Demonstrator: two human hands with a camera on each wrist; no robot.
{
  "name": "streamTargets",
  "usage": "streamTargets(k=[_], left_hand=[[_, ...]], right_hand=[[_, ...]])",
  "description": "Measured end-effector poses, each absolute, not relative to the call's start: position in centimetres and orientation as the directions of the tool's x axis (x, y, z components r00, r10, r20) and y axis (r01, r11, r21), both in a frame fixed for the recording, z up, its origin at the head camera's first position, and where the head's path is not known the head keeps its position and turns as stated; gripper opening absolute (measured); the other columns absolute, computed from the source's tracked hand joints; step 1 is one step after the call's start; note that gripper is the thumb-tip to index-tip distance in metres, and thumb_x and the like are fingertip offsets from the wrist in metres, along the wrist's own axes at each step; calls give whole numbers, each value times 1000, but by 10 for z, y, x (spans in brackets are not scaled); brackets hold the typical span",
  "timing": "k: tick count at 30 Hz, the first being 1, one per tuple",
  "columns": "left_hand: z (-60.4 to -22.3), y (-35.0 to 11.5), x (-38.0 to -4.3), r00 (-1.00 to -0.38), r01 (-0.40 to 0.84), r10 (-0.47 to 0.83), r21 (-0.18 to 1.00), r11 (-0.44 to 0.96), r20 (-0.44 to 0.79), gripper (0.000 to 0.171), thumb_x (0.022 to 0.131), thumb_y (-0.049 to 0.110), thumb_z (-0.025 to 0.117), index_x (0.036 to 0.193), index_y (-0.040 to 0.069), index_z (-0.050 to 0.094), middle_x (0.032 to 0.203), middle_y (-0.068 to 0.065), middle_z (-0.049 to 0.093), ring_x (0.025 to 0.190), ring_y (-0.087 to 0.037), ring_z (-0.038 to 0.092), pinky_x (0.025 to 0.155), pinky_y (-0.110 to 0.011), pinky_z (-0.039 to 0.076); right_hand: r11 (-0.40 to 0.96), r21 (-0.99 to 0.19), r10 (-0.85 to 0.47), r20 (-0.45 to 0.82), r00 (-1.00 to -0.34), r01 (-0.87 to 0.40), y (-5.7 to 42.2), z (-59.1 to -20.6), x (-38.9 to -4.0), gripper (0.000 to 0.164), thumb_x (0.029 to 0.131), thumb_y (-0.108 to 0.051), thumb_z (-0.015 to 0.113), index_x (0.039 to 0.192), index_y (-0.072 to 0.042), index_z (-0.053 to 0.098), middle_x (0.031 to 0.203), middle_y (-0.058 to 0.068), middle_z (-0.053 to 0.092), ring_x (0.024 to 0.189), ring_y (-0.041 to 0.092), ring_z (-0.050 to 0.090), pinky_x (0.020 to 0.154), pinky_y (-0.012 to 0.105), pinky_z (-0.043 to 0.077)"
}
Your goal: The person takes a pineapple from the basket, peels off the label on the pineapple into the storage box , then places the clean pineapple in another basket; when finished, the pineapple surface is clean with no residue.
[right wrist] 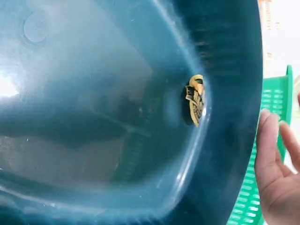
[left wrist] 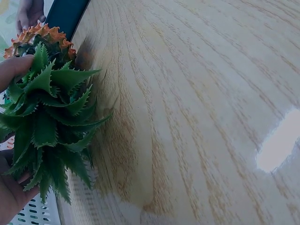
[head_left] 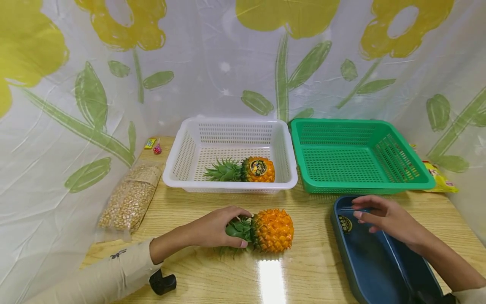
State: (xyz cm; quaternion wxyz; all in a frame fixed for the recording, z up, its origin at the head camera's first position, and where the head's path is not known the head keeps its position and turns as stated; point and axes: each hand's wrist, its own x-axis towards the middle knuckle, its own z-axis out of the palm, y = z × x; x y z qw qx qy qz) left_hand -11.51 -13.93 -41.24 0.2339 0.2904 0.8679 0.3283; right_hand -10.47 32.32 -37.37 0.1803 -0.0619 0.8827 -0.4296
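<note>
My left hand point(head_left: 216, 229) holds a small orange pineapple point(head_left: 275, 231) by its leafy green crown, with thumb and fingers on either side. The fruit lies on its side on the table, body pointing right. In the left wrist view the spiky crown point(left wrist: 49, 124) fills the space beside the thumb. My right hand point(head_left: 392, 221), fingers loosely bent and holding nothing, hovers over the far end of a dark blue tray point(head_left: 379, 261). Inside that tray a black and gold sticker point(right wrist: 196, 101) sticks to the end wall, curled in the right wrist view.
A white basket point(head_left: 230, 184) holds another pineapple point(head_left: 262, 169) with a black label. Right of it stands a green basket point(head_left: 360, 185). A bag of kernels point(head_left: 130, 198) lies at left; small sweets point(head_left: 157, 148) and a yellow packet point(head_left: 440, 177) lie farther back.
</note>
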Motion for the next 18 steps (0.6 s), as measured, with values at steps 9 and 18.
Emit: streamTargets(k=[9,18], left_hand=[[-413,-139,-115,-723,359,658,699,618,-211,69,85,56,74,144,29,51,146,0,52,128,-23,55,104,-49,46],[-412,-138,-113,-726,356,654,698,622,-212,70,85,56,74,144,28,51,145,-1,53,128,-22,55,104,-49,46]], right_hand=[[533,-833,-398,-89,-913,-151,306,-360,-95,36,102,-13,59,136,-2,54,123,-10,65,93,11,69,66,34,55],[464,-853,-477,-15,-879,-237,277,-347,-92,31,100,-9,61,131,-9,57,122,-4,64,85,21,68,64,34,53]])
